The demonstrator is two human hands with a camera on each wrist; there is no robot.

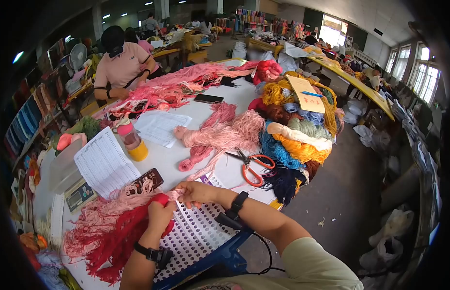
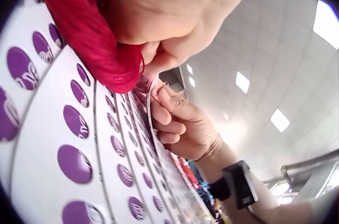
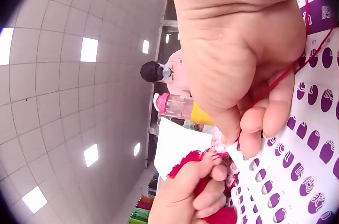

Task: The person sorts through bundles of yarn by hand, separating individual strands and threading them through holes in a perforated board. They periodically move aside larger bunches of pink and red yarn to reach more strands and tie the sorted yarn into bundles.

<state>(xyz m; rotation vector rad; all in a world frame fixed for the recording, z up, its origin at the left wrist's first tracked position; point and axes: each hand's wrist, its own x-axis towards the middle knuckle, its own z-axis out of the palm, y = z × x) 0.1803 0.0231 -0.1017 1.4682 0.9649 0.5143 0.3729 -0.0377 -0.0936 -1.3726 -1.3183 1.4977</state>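
Observation:
My left hand grips a bundle of red thread beside punched white cards with purple marks. Close to its fingertips, the thumb and fingers of my right hand pinch thin red thread at the cards' far edge. In the right wrist view a red strand runs under the right palm and across the cards. Pale pink thread lies along the red bundle. Whether the right hand also holds a card edge, I cannot tell.
Orange-handled scissors lie beyond my right forearm, near a heap of coloured skeins. Paper sheets, a bottle and a scale stand to the left. A person works across the table.

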